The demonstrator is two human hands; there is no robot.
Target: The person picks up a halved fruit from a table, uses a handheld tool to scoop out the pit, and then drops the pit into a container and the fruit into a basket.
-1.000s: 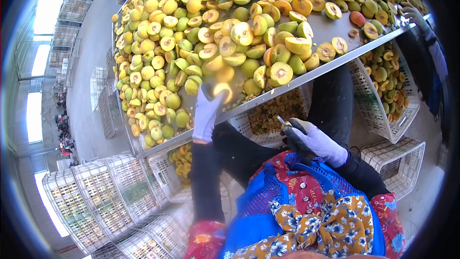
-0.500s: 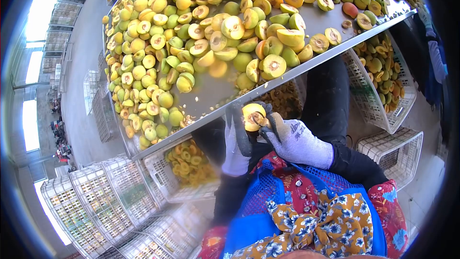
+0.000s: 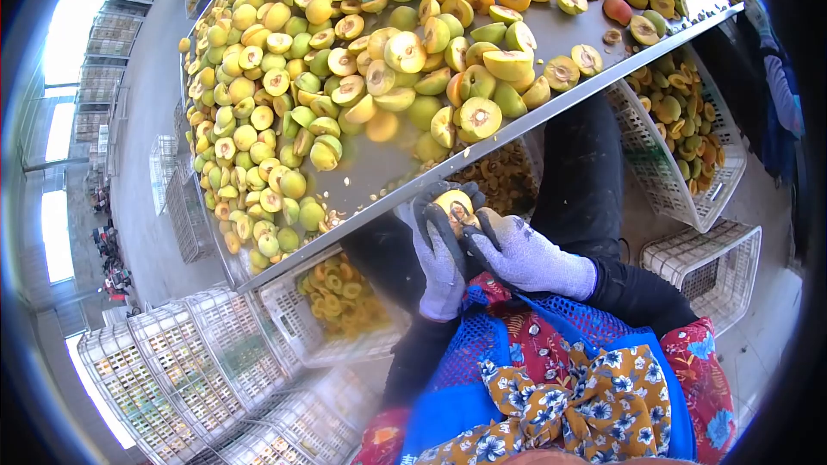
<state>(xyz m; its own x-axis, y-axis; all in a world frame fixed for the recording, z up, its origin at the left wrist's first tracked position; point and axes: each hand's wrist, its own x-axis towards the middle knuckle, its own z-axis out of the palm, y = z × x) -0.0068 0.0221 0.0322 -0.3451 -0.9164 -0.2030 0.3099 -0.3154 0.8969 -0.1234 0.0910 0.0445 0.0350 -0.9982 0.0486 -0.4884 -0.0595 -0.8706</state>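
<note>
My left hand (image 3: pixel 439 245), in a purple-grey glove with dark fingers, is closed around a yellow stone-fruit half (image 3: pixel 454 204) with its cut face up. My right hand (image 3: pixel 525 254), gloved alike, is closed against the fruit's near side. From its fingers a small dark curved pitting tool (image 3: pixel 463 214) reaches onto the cut face; most of it is hidden. Both hands are just below the front edge of the metal table (image 3: pixel 362 168), which is heaped with yellow-green fruit halves (image 3: pixel 258 112).
A crate of fruit halves (image 3: pixel 340 288) stands left of my legs, and fruit pieces (image 3: pixel 504 176) lie below the table edge. Another full crate (image 3: pixel 680 151) tilts at right above a white crate (image 3: pixel 706 271). Stacked crates (image 3: pixel 181 353) fill the lower left. A person's sleeve (image 3: pixel 782 95) shows far right.
My left hand has turned and its fingers now wrap over the fruit half, covering more of it. My right hand stays against it. The view has shifted slightly.
</note>
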